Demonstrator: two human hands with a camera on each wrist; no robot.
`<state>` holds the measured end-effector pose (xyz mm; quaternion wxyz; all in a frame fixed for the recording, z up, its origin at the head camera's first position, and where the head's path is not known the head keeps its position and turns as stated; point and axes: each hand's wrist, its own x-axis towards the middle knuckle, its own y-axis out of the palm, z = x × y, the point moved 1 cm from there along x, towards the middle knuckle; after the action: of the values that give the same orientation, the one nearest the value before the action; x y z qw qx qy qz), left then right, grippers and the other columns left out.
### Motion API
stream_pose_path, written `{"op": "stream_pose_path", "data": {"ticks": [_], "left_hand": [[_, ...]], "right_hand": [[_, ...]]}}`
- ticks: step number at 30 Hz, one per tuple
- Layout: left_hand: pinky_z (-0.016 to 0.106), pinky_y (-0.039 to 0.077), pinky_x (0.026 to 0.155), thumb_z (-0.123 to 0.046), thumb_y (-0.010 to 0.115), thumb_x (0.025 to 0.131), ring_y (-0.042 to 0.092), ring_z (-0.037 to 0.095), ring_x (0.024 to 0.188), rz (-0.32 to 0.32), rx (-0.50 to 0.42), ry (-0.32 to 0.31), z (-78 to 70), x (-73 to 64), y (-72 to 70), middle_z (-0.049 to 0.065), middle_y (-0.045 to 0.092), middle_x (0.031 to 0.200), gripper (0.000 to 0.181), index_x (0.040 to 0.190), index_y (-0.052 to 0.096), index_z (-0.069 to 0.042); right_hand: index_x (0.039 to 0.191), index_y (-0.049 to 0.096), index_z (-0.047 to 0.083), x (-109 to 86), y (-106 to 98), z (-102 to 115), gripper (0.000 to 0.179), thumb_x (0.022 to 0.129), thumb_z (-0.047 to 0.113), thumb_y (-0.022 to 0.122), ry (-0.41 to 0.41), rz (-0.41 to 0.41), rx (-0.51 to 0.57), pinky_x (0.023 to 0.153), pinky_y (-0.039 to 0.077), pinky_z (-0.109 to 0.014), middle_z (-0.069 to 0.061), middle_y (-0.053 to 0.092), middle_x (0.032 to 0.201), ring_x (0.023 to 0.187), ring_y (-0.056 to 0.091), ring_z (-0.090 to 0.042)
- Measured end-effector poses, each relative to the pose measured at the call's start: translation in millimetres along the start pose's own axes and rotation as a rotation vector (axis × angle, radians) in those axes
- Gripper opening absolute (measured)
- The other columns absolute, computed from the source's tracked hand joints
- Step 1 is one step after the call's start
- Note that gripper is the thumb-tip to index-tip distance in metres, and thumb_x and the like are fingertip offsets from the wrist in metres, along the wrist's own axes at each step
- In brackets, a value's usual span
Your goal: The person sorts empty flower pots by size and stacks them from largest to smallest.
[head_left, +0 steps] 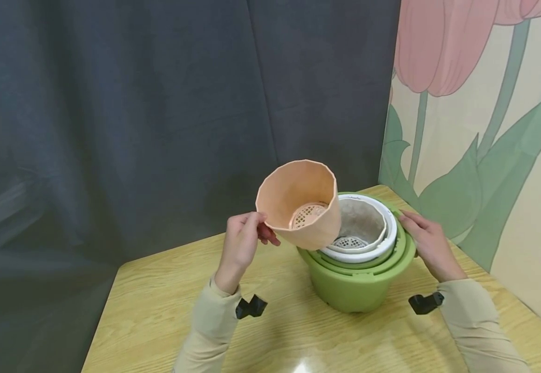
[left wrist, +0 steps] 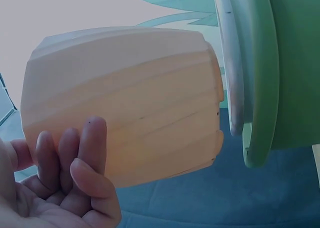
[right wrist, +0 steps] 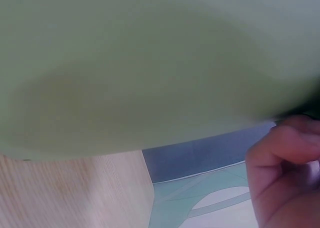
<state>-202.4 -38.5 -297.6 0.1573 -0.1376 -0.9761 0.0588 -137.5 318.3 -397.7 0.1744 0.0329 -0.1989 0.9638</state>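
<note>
A peach plastic flowerpot with a perforated base is tilted in the air, its mouth toward the head camera. My left hand pinches its rim at the lower left; in the left wrist view the fingers lie along the ribbed outer wall of the flowerpot. Beside and partly behind it, a stack of nested pots stands on the table: a green pot outermost, a white pot within, and a greyish pot innermost. My right hand grips the green rim on the right side.
The pots stand on a wooden table near its right back corner. A dark curtain hangs behind it, and a wall with painted tulips runs along the right. Black wrist mounts sit on both sleeves.
</note>
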Motion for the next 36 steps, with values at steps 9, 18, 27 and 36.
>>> {"op": "stream_pose_path", "data": {"ticks": [9,18,27,36], "left_hand": [[0.026,0.049,0.056,-0.012,0.039,0.096,0.066,0.015,0.055,0.022,0.005,0.006,1.8,1.7,11.1,0.01,0.065,0.057,0.04,0.074,0.067,0.005],[0.027,0.049,0.057,-0.013,0.037,0.097,0.066,0.015,0.055,0.042,0.004,0.018,1.6,4.0,23.4,0.018,0.066,0.061,0.041,0.078,0.068,0.008],[0.028,0.05,0.059,-0.013,0.037,0.097,0.066,0.013,0.057,0.082,-0.004,0.018,0.6,6.2,34.1,0.019,0.067,0.065,0.04,0.084,0.068,0.009],[0.037,0.053,0.062,-0.013,0.038,0.096,0.066,0.014,0.057,0.118,-0.014,0.023,0.7,5.7,44.5,0.023,0.066,0.066,0.04,0.087,0.068,0.011]], "right_hand": [[0.145,0.039,0.0,-0.4,2.4,0.1,0.064,0.1,0.046,0.041,0.0,0.003,0.002,0.051,0.05,-0.029,0.035,0.055,0.088,0.059,0.057,-0.004],[0.145,0.039,-0.001,-1.5,3.0,2.2,0.064,0.1,0.046,0.041,-0.009,0.0,-0.003,0.052,0.05,-0.028,0.035,0.055,0.088,0.06,0.057,-0.004],[0.143,0.042,-0.001,-0.2,3.1,3.5,0.064,0.1,0.047,0.042,-0.008,-0.013,-0.009,0.052,0.05,-0.028,0.035,0.055,0.087,0.06,0.057,-0.004],[0.143,0.042,-0.002,-1.1,4.7,4.5,0.065,0.1,0.046,0.042,-0.003,-0.019,-0.003,0.05,0.049,-0.028,0.033,0.056,0.085,0.056,0.054,-0.005]]}}
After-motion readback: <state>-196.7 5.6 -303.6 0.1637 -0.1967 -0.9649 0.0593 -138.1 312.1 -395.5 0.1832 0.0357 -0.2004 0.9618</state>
